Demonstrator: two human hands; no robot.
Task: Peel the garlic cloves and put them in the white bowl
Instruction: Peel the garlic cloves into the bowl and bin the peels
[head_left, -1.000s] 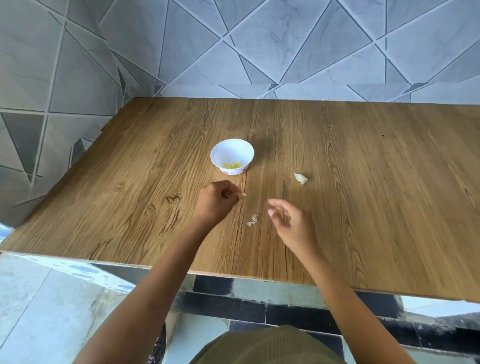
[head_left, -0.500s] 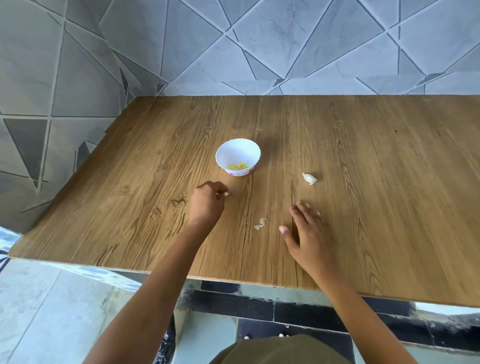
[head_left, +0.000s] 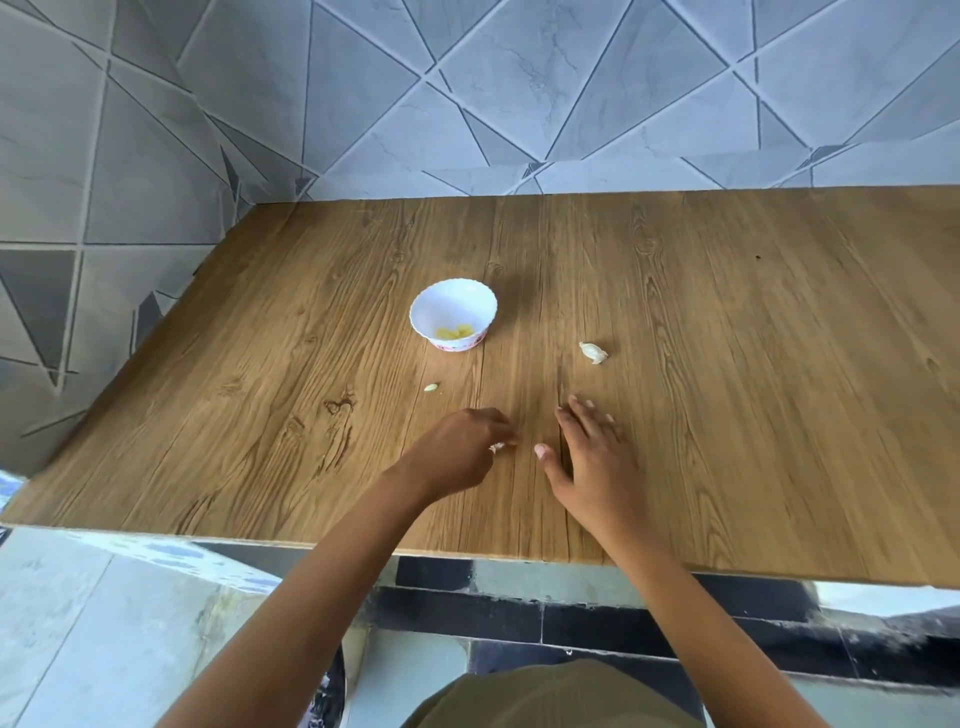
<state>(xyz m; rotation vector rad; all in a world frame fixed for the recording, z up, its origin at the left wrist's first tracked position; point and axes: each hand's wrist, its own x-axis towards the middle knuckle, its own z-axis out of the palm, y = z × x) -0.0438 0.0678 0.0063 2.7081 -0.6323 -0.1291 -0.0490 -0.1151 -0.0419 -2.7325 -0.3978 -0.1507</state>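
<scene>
The white bowl (head_left: 470, 303) stands on the wooden table (head_left: 753, 395) and holds a few yellow peeled cloves (head_left: 455, 331). An unpeeled garlic clove (head_left: 594, 353) lies to the right of the bowl. A small pale piece (head_left: 431, 387) lies alone just in front of the bowl. Nearer the table's front edge, my left hand (head_left: 454, 454) has its fingers curled and pinches a white scrap of peel (head_left: 497, 447) at the fingertips. Beside it my right hand (head_left: 589, 457) rests flat on the wood with its fingers straight and holds nothing.
Grey tiled walls close off the table at the back and on the left. The table's front edge runs just under my forearms, with a tiled floor below it.
My left hand left a small pale piece near the bowl, then moved back and right to the peel scrap and pinched it. My right hand stays flat on the table.
</scene>
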